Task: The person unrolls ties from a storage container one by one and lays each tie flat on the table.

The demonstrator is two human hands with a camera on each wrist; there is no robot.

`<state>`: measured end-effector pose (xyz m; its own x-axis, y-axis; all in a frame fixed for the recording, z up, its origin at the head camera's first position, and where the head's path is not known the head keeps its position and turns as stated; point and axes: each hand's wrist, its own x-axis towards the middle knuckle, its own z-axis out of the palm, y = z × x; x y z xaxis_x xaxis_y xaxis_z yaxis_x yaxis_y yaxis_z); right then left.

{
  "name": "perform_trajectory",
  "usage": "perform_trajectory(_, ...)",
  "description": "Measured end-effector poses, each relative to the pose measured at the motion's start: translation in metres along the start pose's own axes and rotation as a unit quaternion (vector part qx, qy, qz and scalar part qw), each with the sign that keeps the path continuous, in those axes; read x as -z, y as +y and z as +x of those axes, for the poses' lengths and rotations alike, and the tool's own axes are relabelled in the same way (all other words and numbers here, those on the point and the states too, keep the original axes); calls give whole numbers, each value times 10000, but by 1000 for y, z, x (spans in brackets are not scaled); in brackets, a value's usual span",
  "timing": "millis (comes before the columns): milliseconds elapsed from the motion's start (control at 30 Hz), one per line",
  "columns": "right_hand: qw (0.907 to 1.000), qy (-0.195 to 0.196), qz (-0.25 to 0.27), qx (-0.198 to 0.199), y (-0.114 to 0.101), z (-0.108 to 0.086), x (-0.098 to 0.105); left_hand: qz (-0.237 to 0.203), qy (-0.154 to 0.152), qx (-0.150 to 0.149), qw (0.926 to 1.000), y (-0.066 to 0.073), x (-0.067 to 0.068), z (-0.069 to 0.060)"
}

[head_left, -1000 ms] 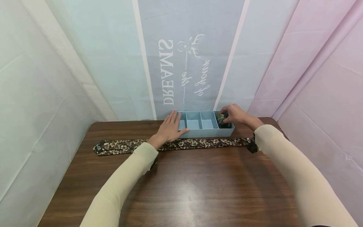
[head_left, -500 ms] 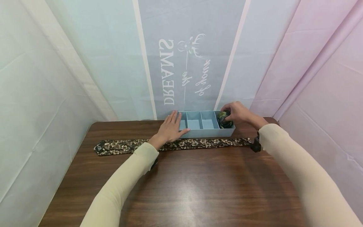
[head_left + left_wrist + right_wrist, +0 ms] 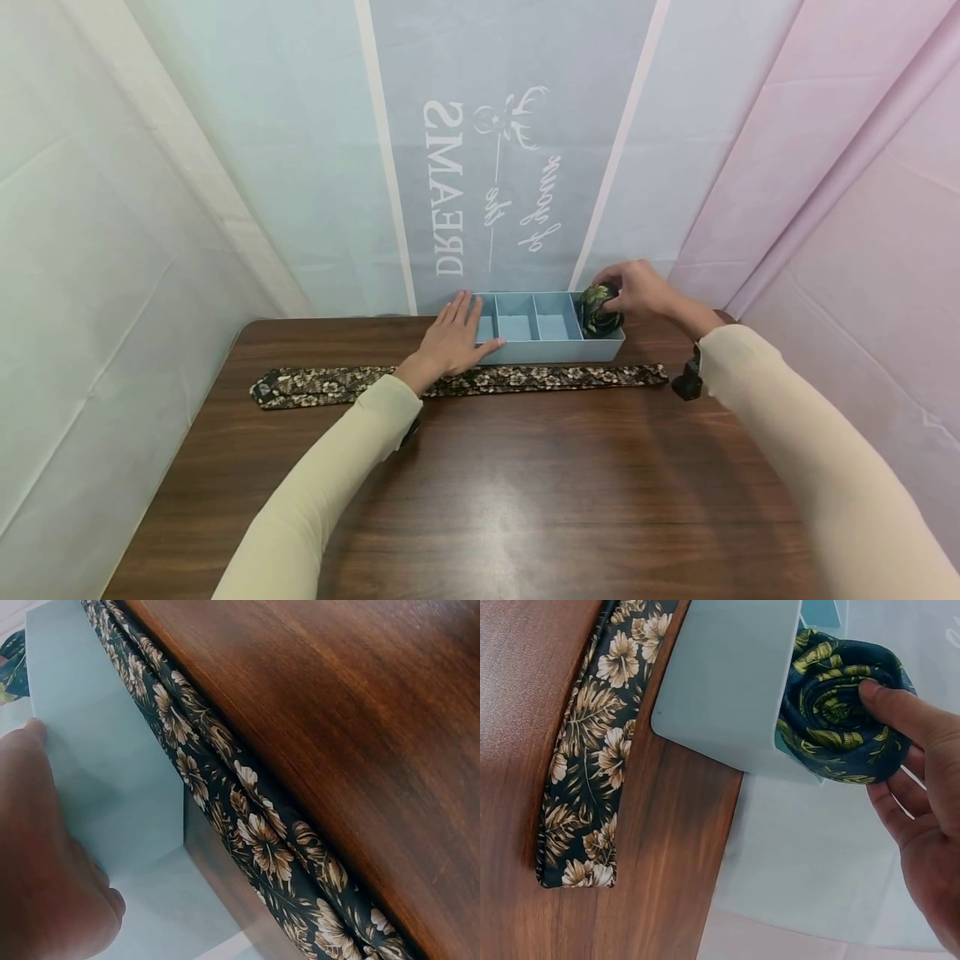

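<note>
A light blue divided box point(image 3: 547, 352) stands at the back of the table. Over its right end compartment, my right hand point(image 3: 641, 290) pinches a rolled-up necktie point(image 3: 597, 315), dark with green-yellow leaves. In the right wrist view the rolled necktie point(image 3: 847, 712) rises partly out of the box, thumb on its coiled face and fingers behind. My left hand point(image 3: 448, 337) rests with straight fingers on the box's left end. A second necktie point(image 3: 525, 380), black with cream and brown flowers, lies folded lengthwise in front of the box and passes beneath the left wrist.
The brown wooden table point(image 3: 480, 492) reaches toward me. Behind the box hangs a printed grey-blue curtain point(image 3: 510, 192), and pale fabric walls point(image 3: 112, 250) stand on both sides. Thin dividers split the box into several compartments.
My right hand has risen and drifted right, lifting the rolled necktie partly out of the right compartment. The left hand stays on the box, and the flowered necktie lies as before.
</note>
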<state>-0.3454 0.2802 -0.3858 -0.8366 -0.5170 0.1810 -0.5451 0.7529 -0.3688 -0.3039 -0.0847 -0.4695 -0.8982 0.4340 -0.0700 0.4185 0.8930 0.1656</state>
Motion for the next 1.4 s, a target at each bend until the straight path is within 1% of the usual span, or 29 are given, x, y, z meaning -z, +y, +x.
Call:
perform_trajectory(267, 9995, 196, 140, -225, -2, -2, 5, 81, 142, -41, 9999, 7, 7, -9)
perform_trajectory(367, 9992, 247, 208, -238, -3, -3, 6, 139, 192, -69, 9997, 9, 8, -11)
perform_trajectory(567, 9985, 350, 337, -247, -9, -4, 10, 170, 172, -66, 9997, 10, 9, -12)
perform_trajectory(767, 9987, 266, 337, -267, -24, -4, 13, 161, 91, -29, 9998, 9, 10, -10)
perform_trajectory(933, 9994, 243, 228, 58, -36, -5, 13, 160, 89, -29, 9998, 9, 10, -10)
perform_trajectory(1067, 9985, 227, 373, 320, -45, -6, 11, 159, 95, -31, 9998, 8, 9, -10)
perform_trajectory(1267, 9976, 194, 400, 524, -57, -12, 6, 184, -1, 2, 9998, 5, 7, -6)
perform_trajectory(1400, 9973, 166, 461, 542, -64, -17, 2, 178, 16, -12, 9998, 4, 5, -6)
